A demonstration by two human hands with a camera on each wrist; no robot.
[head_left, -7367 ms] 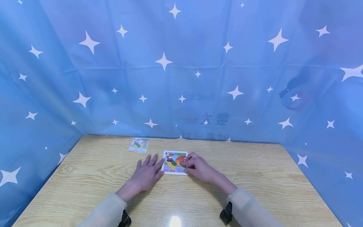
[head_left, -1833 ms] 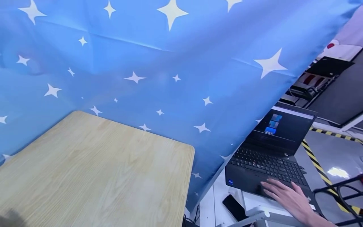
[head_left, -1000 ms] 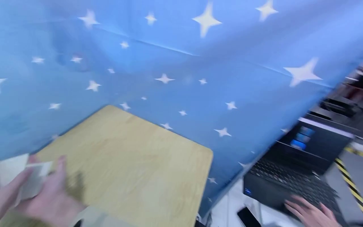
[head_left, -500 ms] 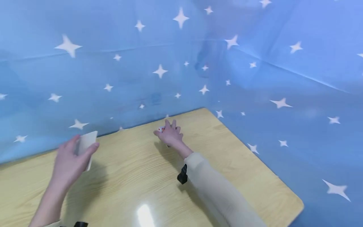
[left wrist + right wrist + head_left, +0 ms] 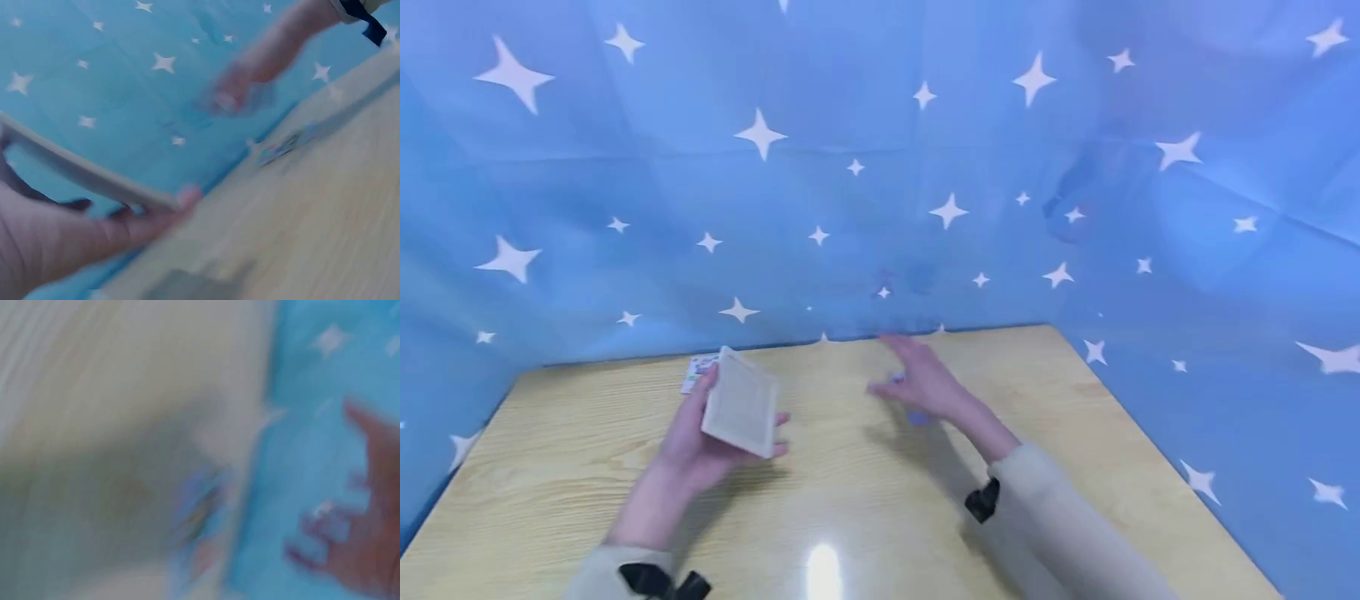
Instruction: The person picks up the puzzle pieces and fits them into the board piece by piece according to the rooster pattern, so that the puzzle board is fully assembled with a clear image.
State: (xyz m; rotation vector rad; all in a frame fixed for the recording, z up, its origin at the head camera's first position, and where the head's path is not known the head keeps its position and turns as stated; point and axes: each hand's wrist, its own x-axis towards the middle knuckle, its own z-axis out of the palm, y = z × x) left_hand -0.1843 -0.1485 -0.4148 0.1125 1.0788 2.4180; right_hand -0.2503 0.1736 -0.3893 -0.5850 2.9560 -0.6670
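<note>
A pale board [image 5: 739, 410] is gripped above the table [image 5: 865, 500] by the left hand [image 5: 700, 442], thumb and fingers curled round its edges; it is tilted, plain back to the head camera, long axis running from near right to far left; the right hand [image 5: 925, 387] is blurred, fingers seemingly spread; a card [image 5: 697, 372] lies behind, at the backdrop [image 5: 880, 167].

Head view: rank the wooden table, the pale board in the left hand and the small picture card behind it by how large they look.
1. Wooden table, by far the largest.
2. Pale board, lifted nearer the camera, so it looks bigger.
3. Picture card, partly hidden; true size unsure.
</note>
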